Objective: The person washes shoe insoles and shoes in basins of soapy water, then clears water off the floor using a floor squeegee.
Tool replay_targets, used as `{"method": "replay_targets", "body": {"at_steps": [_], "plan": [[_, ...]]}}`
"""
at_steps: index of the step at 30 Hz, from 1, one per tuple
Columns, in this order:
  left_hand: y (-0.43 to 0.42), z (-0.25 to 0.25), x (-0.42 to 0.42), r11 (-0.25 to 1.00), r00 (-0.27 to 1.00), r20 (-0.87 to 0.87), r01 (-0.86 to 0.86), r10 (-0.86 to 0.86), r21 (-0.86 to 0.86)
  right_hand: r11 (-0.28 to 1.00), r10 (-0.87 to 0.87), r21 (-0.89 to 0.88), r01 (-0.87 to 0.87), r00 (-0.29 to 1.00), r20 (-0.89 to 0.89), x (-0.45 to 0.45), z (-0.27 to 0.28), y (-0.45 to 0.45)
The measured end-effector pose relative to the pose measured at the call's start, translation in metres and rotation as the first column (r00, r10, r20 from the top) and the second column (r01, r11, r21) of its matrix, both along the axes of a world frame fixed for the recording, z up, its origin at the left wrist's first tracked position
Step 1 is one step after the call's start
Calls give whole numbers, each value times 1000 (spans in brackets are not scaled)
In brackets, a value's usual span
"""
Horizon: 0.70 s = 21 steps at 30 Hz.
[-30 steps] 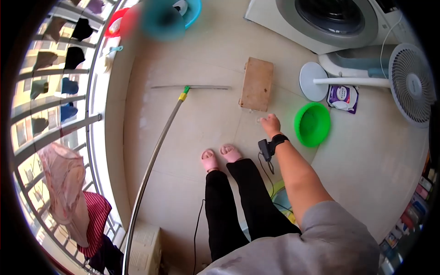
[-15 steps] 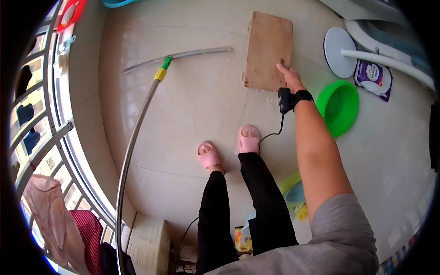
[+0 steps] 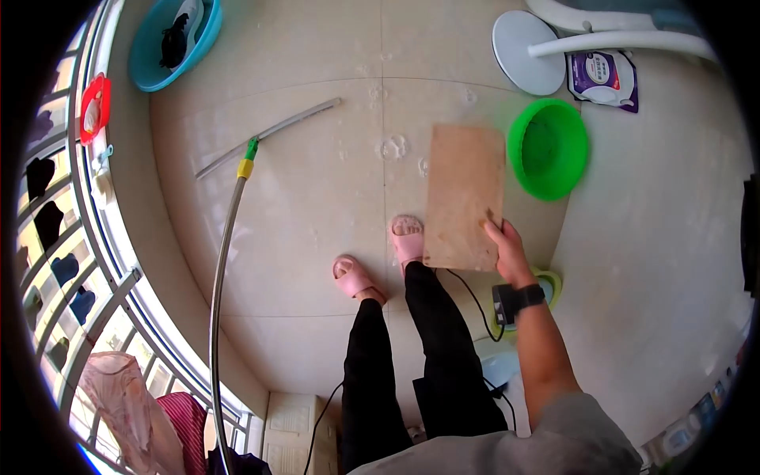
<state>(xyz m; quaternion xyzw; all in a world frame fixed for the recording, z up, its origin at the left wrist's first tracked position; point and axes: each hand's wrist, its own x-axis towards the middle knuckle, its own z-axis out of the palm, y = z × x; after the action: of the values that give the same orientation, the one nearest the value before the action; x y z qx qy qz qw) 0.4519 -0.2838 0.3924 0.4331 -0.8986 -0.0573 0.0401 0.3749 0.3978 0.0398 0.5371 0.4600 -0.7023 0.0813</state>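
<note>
In the head view, my right hand (image 3: 511,249) is closed on the side edge of a flat brown board (image 3: 465,190), with the thumb on top. The board is held in front of my right leg, and its near end is close to the right slipper (image 3: 408,236). Left of my legs, a long-handled floor squeegee (image 3: 218,293) slants up, its thin blade (image 3: 305,115) lying on the tiles. The handle runs out of the bottom edge. My left hand is out of view.
A green basin (image 3: 518,150) stands right of the board, with a purple-and-white packet (image 3: 602,77) and a white round base (image 3: 522,51) beyond. A blue basin (image 3: 141,59) holds a shoe at upper left. Wet marks (image 3: 394,147) dot the tiles. Window bars (image 3: 87,324) line the left.
My right hand has drawn the board back toward my legs, uncovering wet marks on the floor. The view has turned, and more of the blue basin shows at upper left.
</note>
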Motion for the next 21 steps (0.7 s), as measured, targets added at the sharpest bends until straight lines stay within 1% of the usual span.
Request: {"method": "replay_targets", "body": {"at_steps": [2,4,5,7,8,10,11,12,13,14,15,16,17,18,19,20,21], "plan": [[1,1,-6,999,999,-7,32,-32,-8,999,-37,-12,37,999,5,39,-8,15],[2,5,-9,998,998,-1,65,-65,-21,994,-111,28,109,992,68,78,-23,29],[4,9,-10,996,997,-2,79,-80,-28,993,-119,17,119,991,66,96,-32,35],[7,14,-12,993,994,-4,109,-109,-42,976,-210,-50,212,977,50,135,-52,50],[7,16,-12,992,993,-6,119,-120,-44,974,-216,-57,219,975,48,166,-66,59],[10,22,-10,989,990,-15,137,-138,-51,929,-337,-103,355,928,161,213,-89,70],[27,23,-18,988,989,-17,144,-145,-54,929,-334,-114,353,930,156,202,-78,68],[27,28,-15,987,988,-25,151,-153,-52,986,128,28,-164,858,497,188,-64,71],[19,35,-2,987,988,-25,154,-156,-50,756,420,-24,-654,456,785,171,-51,69],[18,40,3,986,986,-38,159,-162,-53,748,431,-17,-664,466,772,164,-56,59],[23,46,6,985,985,-44,161,-164,-55,701,375,231,-675,623,687,165,-72,43],[20,52,11,984,984,-56,166,-169,-59,631,336,466,-620,760,557,158,-79,28],[21,58,14,984,982,-68,169,-173,-62,605,407,526,-598,800,441,130,-72,3],[21,63,17,983,980,-85,173,-178,-63,580,473,590,-561,822,317,84,-49,-34],[20,68,22,983,978,-103,174,-180,-64,354,608,702,-617,723,329,35,-13,-72],[24,77,31,982,974,-132,175,-183,-68,444,693,657,-609,698,180,-2,11,-110],[22,73,31,982,973,-141,175,-184,-74,214,834,806,-552,533,144,-27,24,-147]]}}
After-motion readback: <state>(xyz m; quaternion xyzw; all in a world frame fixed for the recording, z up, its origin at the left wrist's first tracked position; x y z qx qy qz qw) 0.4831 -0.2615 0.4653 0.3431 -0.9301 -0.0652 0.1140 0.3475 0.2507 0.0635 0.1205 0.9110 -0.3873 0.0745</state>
